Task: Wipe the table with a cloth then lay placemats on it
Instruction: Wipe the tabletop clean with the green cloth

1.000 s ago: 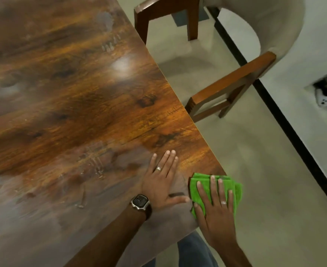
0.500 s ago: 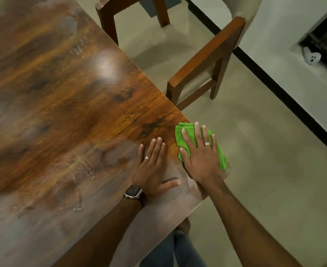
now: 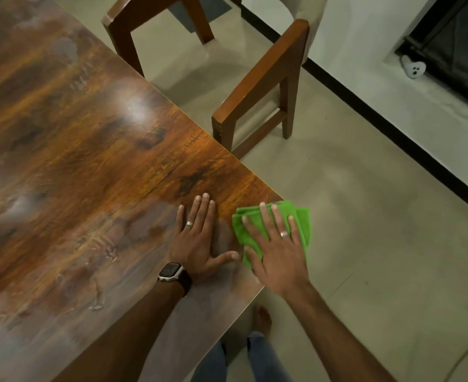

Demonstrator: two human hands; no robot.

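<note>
A folded green cloth (image 3: 301, 221) lies at the near right corner of the dark wooden table (image 3: 89, 161), its right part hanging past the edge. My right hand (image 3: 278, 244) presses flat on the cloth with fingers spread. My left hand (image 3: 199, 238), with a ring and a wristwatch, rests flat on the tabletop just left of the cloth, holding nothing. Damp streaks show on the table surface to the left of my hands. No placemats are in view.
Two wooden chairs (image 3: 257, 89) stand beside the table's right edge. Beige tiled floor (image 3: 379, 244) spreads to the right, bounded by a black skirting strip and white wall. My legs and a bare foot (image 3: 261, 319) show below the table corner.
My right hand slid the cloth along the table's right corner, forward and then back to the edge, where it overhangs. My left hand stayed flat beside it.
</note>
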